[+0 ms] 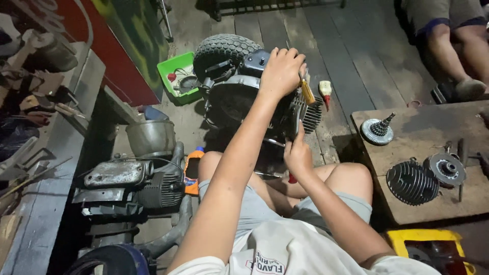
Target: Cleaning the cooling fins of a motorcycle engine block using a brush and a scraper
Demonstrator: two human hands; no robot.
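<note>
Both hands work at the dark metal scooter engine block, which sits on the plank floor between the person's knees with its knobby black tyre at the far end. One grip, the left hand, is closed over the top of the engine and has hold of a yellow-handled screwdriver that points down beside the ribbed grey cylinder fins; the other grip, the right hand, is curled at the underside of the cylinder, and whether it pinches a small part cannot be told. Cast metal like this looks heavy, stiff and probably oily, so it is best steadied by the solid casing or the wheel, not by the thin fins, which could chip. Just past the fins lies a small red-and-cream brush-like tool. On the low wooden table to the right rest a toothed gear shaft, a spare finned cylinder and a round clutch-like disc. A second grey engine, a metal bucket, an orange bottle and a green plastic tray crowd the left. Another person's legs sit at the far right.
</note>
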